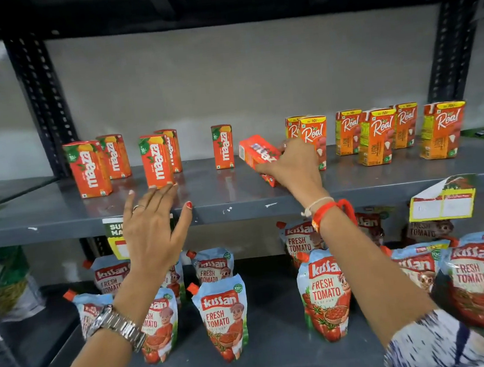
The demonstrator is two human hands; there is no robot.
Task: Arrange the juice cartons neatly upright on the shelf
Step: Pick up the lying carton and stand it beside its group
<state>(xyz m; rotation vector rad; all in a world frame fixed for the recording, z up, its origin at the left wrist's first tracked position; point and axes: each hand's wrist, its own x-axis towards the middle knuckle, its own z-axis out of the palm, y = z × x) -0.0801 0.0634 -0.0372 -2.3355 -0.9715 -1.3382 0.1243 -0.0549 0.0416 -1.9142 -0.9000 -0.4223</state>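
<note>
Several orange Maaza juice cartons (90,168) stand upright on the left half of the grey metal shelf (237,204); a single one (222,146) stands near the middle. Several orange Real cartons (376,137) stand upright on the right half. My right hand (295,163) is shut on a tilted, blurred Maaza carton (257,152), held just above the shelf between the lone Maaza and the Real cartons. My left hand (153,221) is open, fingers spread, with the fingertips touching the base of a front Maaza carton (156,160).
Black slotted uprights (42,105) frame the shelf at both sides. The shelf below holds several Kissan tomato ketchup pouches (222,315). Price labels (442,204) hang from the shelf's front edge. Green packets (4,274) sit at the lower left.
</note>
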